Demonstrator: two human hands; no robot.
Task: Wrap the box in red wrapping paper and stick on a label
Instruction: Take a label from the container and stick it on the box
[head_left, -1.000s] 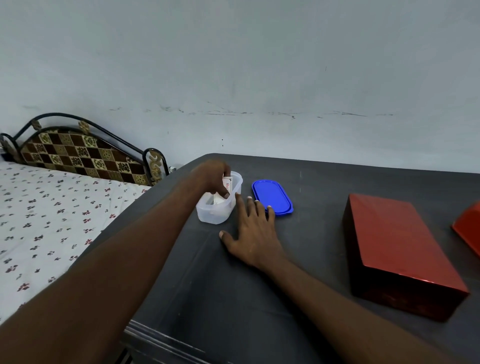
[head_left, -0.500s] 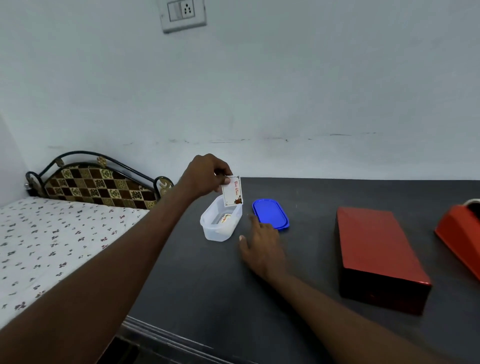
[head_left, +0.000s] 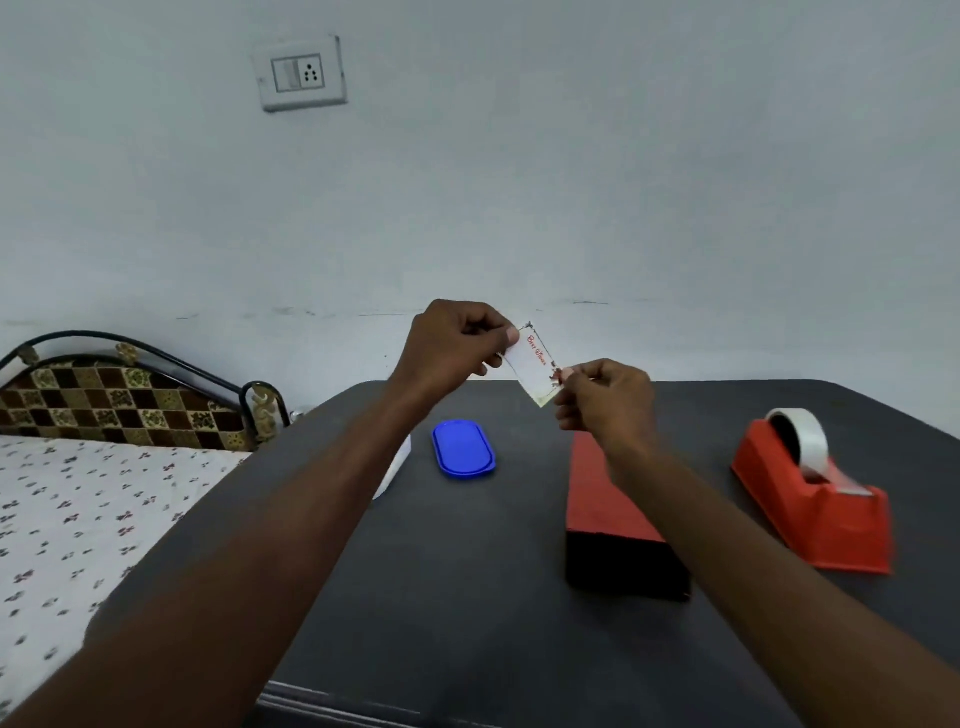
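Head view shows the left hand (head_left: 452, 348) and right hand (head_left: 602, 397) each pinching an end of the label (head_left: 535, 366) above the red-wrapped box (head_left: 605, 499) on the counter (head_left: 467, 571), so sticking it down looks next.

Red-wrapped box (head_left: 605, 499) flat; label (head_left: 535, 366) aloft

One head-worn camera looks forward and slightly down from the near edge of the dark worktop (head_left: 467, 597), close above both forearms. It faces the pale wall (head_left: 571, 182) behind the worktop's far edge, with a bed (head_left: 78, 519) beyond the left edge.
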